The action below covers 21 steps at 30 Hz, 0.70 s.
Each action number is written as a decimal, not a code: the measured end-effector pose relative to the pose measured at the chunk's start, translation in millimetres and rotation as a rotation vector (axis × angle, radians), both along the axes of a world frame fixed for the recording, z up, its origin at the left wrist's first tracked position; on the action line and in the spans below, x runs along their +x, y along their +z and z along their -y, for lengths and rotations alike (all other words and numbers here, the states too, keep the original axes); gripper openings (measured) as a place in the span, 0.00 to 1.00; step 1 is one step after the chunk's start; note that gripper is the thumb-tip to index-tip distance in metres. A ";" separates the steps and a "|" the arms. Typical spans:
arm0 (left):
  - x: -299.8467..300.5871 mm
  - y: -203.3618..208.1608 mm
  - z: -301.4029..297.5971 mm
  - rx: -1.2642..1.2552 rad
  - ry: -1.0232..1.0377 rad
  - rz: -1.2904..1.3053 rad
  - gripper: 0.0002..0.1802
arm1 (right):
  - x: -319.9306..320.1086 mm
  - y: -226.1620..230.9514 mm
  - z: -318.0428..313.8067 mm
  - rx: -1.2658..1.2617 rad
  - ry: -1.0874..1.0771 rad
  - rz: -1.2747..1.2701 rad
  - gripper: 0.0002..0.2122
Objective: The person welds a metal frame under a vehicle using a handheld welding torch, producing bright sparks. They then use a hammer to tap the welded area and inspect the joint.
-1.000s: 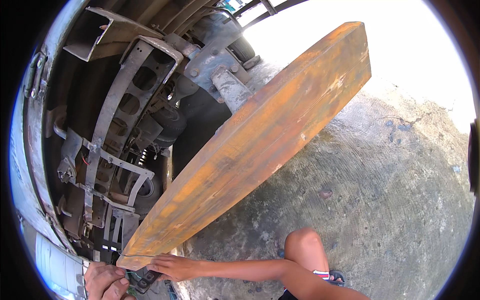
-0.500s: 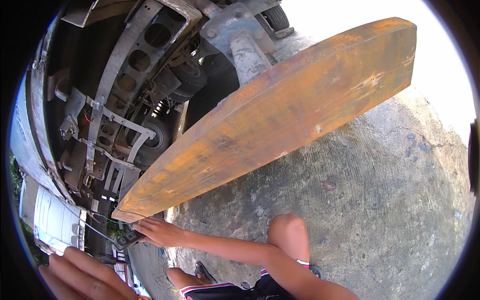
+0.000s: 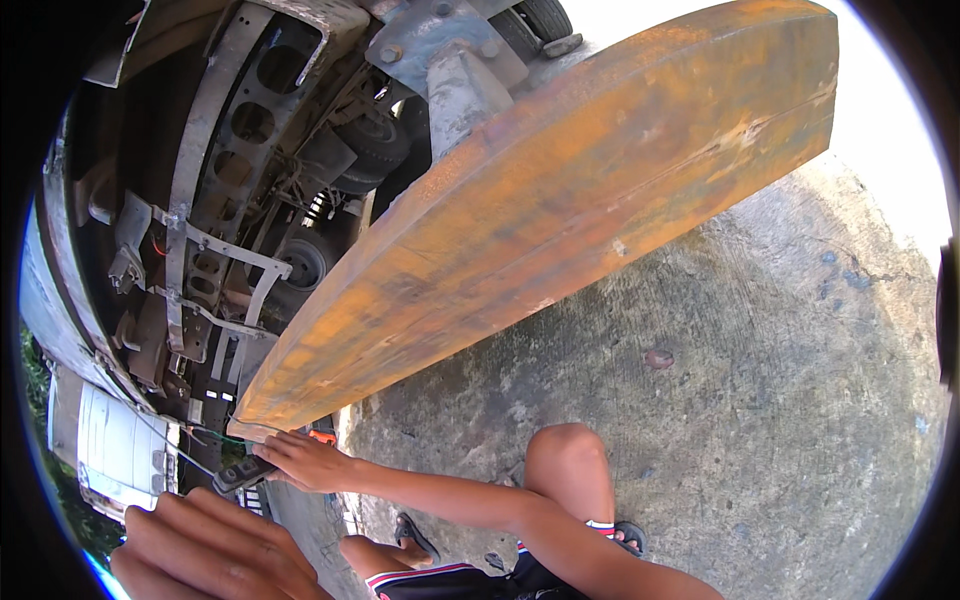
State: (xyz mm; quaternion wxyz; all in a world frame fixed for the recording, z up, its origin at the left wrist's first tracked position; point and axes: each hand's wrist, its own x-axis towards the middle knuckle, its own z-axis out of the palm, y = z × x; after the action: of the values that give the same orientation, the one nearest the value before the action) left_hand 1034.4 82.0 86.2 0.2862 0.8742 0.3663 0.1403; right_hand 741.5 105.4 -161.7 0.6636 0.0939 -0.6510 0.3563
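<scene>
At a rusty beam's (image 3: 540,240) end with right grip (image 3: 308,462)
Beside a dark device (image 3: 242,474); with left grip (image 3: 215,552) curled; cannot tell either's hold.

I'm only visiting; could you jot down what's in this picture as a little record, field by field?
Main object: long beam, patchy orange-brown, slanting from lower left to upper right
Right hand: at the beam's lower-left end, beside a dark box; exact grip unclear
Left hand: lower left, close to the camera; contents, if any, hidden
Behind the beam: bolted bracket, bare metal frame, tyre
Ground: rough, stained concrete
</scene>
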 end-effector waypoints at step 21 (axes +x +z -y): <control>-123.3 -45.2 -8.4 -0.002 -0.043 0.050 0.14 | -45.1 1.9 9.2 0.169 -0.217 -0.005 0.28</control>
State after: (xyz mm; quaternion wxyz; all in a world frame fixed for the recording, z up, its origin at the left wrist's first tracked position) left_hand 911.1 90.4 40.9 0.2991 0.8779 0.3401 0.1556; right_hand 696.4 96.2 -159.8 0.6898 0.0793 -0.6832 0.2262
